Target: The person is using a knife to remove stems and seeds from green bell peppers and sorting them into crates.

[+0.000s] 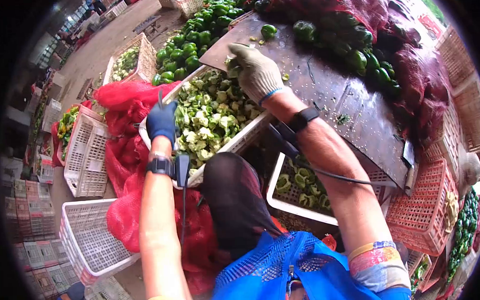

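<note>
My left hand (pixel 162 122), in a dark blue glove, is closed at the left rim of a crate (pixel 255 124) heaped with pale green pepper cores (pixel 210 116). A narrow blade (pixel 160 98), seemingly a small knife, sticks up from its fist. My right hand (pixel 255 70), in a cream knitted glove, is raised over the far right of that crate, beside the dark board (pixel 328 89). Its fingers are bent around a pale green pepper piece (pixel 233 68), partly hidden by the glove. One whole green pepper (pixel 268 31) lies on the board just beyond.
Whole green peppers (pixel 184 57) are heaped behind the crate, and more (pixel 352 45) spill from red mesh sacks (pixel 351 6). A crate of hollowed pepper pieces (pixel 299 187) sits under the board. A knife (pixel 408 165) lies at its right edge. Red netting (pixel 129 154) covers the left side.
</note>
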Demonstrator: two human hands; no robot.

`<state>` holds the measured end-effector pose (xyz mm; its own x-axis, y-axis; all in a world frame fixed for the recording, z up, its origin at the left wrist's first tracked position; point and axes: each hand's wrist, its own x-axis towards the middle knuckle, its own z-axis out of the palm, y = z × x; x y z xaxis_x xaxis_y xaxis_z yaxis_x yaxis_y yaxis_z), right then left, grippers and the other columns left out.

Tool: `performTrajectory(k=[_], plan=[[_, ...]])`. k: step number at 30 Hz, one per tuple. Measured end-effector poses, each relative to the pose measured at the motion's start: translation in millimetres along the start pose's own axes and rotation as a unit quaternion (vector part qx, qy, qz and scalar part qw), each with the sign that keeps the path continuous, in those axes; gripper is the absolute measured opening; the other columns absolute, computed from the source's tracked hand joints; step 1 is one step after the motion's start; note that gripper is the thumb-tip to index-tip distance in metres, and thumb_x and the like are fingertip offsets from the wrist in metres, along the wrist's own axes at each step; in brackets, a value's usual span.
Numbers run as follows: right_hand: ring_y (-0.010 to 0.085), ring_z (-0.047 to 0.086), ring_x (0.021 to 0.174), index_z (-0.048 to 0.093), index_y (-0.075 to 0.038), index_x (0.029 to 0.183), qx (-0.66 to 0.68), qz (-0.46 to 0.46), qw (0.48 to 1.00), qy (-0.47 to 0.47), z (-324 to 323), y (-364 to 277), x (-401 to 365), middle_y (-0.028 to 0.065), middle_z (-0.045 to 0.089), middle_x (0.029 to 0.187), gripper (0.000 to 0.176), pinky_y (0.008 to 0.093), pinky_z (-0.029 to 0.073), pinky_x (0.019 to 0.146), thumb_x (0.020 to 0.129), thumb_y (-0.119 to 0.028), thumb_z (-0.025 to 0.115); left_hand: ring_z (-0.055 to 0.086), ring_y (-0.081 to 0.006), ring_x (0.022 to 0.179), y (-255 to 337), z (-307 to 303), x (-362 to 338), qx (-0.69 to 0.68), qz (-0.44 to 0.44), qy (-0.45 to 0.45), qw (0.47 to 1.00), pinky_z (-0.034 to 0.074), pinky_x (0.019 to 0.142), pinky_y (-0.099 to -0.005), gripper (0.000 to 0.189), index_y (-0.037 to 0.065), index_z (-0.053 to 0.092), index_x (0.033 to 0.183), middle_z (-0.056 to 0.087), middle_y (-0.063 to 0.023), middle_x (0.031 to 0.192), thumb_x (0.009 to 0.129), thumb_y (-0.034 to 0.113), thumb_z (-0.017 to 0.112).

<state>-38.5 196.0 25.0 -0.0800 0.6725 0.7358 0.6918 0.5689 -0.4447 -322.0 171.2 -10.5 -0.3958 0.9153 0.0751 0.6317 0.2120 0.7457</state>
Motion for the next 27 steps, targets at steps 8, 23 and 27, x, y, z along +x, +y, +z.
performTrajectory(k=[8, 23, 27], plan=[[0.0246, 0.072, 0.077, 0.061, -0.005, 0.126, 0.317, 0.396, 0.856, 0.096, -10.5, 49.9, -19.7, 0.0144, 0.071, 0.097, 0.033, 0.0407, 0.062, 0.064, 0.094, 0.0, 0.057, 0.05, -0.0149, 0.046, -15.4, 2.6, -15.4, -0.418, -0.207, -0.06, 0.883, 0.047, 0.04, -0.036, 0.015, 0.014, 0.06, 0.107, 0.05, -0.0024, 0.068, 0.096, 0.023, 0.064], [0.0356, 0.073, 0.094, 0.07, -0.005, 0.107, 0.191, 0.417, 0.887, 0.052, -9.3, -25.6, -8.4, 0.0226, 0.073, 0.099, 0.028, 0.0419, 0.056, 0.084, 0.084, -0.022, 0.075, 0.073, -0.0355, 0.083, 86.1, 42.4, -40.2, 0.076, 0.311, -0.008, 0.947, 0.057, 0.075, -0.0433, 0.019, 0.006, 0.073, 0.1, 0.074, -0.0168, 0.093, 0.084, 0.016, 0.07], [0.0363, 0.073, 0.093, 0.069, -0.005, 0.106, 0.121, 0.327, 0.937, 0.038, -47.2, -21.3, -17.5, 0.0221, 0.073, 0.098, 0.028, 0.0422, 0.056, 0.083, 0.084, -0.02, 0.076, 0.072, -0.0276, 0.074, -0.2, 50.4, 38.3, -0.223, 0.052, -0.013, 0.973, 0.056, 0.069, -0.0402, 0.014, 0.002, 0.069, 0.087, 0.07, -0.0184, 0.08, 0.086, 0.015, 0.064]])
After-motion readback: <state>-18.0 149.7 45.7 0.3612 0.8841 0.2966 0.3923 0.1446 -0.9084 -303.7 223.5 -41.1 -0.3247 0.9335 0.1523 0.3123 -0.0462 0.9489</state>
